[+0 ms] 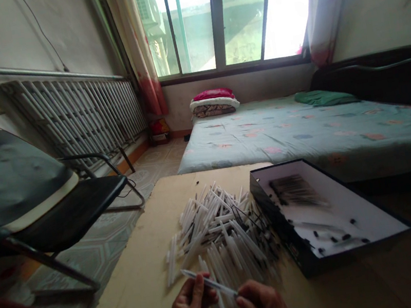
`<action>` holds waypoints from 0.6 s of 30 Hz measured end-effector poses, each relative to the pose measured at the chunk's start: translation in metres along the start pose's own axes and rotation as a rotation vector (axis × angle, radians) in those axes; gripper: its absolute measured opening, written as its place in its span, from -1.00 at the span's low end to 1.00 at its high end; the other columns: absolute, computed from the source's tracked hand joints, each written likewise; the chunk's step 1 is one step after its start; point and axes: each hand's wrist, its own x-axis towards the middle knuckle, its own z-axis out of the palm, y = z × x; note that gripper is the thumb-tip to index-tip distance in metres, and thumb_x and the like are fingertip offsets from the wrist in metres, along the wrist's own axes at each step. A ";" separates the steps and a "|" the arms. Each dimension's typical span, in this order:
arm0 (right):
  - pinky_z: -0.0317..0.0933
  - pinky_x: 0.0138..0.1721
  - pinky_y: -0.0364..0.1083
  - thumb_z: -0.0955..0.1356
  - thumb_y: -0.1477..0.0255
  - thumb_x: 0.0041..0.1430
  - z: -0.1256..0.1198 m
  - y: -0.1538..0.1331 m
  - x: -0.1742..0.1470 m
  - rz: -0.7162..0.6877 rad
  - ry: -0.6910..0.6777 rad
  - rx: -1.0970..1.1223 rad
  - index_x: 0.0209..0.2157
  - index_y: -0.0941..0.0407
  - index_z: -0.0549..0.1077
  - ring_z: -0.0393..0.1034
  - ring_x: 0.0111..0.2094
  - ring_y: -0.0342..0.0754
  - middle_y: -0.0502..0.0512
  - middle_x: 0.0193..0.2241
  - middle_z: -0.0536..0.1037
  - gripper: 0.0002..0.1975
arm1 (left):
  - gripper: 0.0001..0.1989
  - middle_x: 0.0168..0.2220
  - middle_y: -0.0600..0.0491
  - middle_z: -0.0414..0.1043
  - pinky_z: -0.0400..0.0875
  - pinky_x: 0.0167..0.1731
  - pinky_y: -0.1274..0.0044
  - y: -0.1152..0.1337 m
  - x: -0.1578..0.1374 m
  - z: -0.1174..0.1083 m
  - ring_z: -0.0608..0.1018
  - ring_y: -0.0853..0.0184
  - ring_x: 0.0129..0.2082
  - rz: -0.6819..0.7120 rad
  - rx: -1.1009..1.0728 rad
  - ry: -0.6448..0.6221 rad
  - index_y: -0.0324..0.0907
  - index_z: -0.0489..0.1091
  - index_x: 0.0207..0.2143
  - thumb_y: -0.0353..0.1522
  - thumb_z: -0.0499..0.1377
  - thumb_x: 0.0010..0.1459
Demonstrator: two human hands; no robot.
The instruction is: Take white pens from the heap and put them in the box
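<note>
Between my two hands, above the table's near part, is a slim pen with a pale barrel, its pointed end toward the upper left. My left hand pinches it near that point with thumb and fingers. At the other end, the fingertips of my right hand are closed around the pen; what they cover there is hidden. Just beyond my hands lies a loose heap of white pen barrels, with thin dark pieces mixed in.
A shallow black box with a white inside stands at the table's right, holding dark refills and small black caps. The pale table has a bed behind it and a black chair at left.
</note>
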 end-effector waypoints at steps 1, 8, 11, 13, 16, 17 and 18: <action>0.03 -0.70 -0.27 0.23 0.04 0.07 0.000 0.000 -0.001 -0.070 0.051 -0.059 -0.53 0.16 0.31 0.19 -0.74 -0.24 -0.02 -0.71 0.36 -0.56 | -0.67 -0.64 0.10 0.46 0.42 -0.59 0.63 -0.001 0.000 0.000 0.46 0.44 -0.65 -0.014 -0.013 0.010 -0.25 0.48 -0.51 -0.26 0.40 -0.37; 0.08 -0.64 -0.26 0.04 0.11 0.24 0.000 -0.002 0.001 -0.108 0.062 -0.186 -0.59 0.14 0.34 0.22 -0.75 -0.21 -0.02 -0.83 0.34 -0.45 | -0.63 -0.59 0.07 0.51 0.45 -0.58 0.62 -0.004 0.000 0.000 0.50 0.41 -0.64 -0.002 -0.035 0.036 -0.26 0.49 -0.48 -0.26 0.41 -0.40; 0.04 -0.69 -0.27 0.11 0.07 0.18 0.001 0.001 0.000 -0.110 0.072 -0.146 -0.56 0.13 0.32 0.18 -0.77 -0.23 -0.02 -0.78 0.37 -0.52 | -0.63 -0.58 0.06 0.52 0.45 -0.58 0.61 -0.002 -0.002 0.001 0.50 0.40 -0.64 -0.005 -0.026 0.045 -0.26 0.50 -0.47 -0.26 0.41 -0.41; -0.01 -0.75 -0.27 0.17 0.02 0.12 0.003 0.003 -0.001 -0.072 0.086 -0.085 -0.45 0.15 0.34 0.16 -0.78 -0.24 -0.02 -0.72 0.39 -0.54 | -0.63 -0.60 0.05 0.52 0.45 -0.57 0.61 -0.001 -0.002 0.002 0.51 0.39 -0.63 -0.006 -0.021 0.043 -0.26 0.50 -0.47 -0.26 0.41 -0.41; -0.03 -0.77 -0.28 0.13 0.01 0.14 0.004 0.002 -0.001 -0.042 0.082 -0.063 -0.40 0.16 0.36 0.14 -0.80 -0.24 -0.03 -0.74 0.39 -0.50 | -0.64 -0.63 0.05 0.51 0.45 -0.55 0.60 0.000 -0.003 0.001 0.51 0.38 -0.63 0.004 -0.009 0.019 -0.26 0.50 -0.47 -0.24 0.40 -0.38; -0.02 -0.76 -0.28 0.09 0.02 0.17 0.005 0.001 0.000 -0.046 0.074 -0.079 -0.45 0.16 0.36 0.13 -0.80 -0.24 -0.03 -0.77 0.37 -0.49 | -0.64 -0.63 0.05 0.51 0.46 -0.55 0.59 0.000 -0.002 0.001 0.51 0.37 -0.62 0.009 -0.004 0.010 -0.26 0.50 -0.47 -0.24 0.40 -0.37; -0.02 -0.75 -0.28 0.06 0.04 0.20 0.005 0.001 0.000 -0.052 0.065 -0.094 -0.51 0.15 0.34 0.12 -0.81 -0.25 -0.03 -0.80 0.35 -0.47 | -0.64 -0.63 0.05 0.50 0.46 -0.55 0.59 0.000 -0.002 0.001 0.50 0.37 -0.62 0.015 -0.001 0.005 -0.26 0.50 -0.47 -0.24 0.39 -0.37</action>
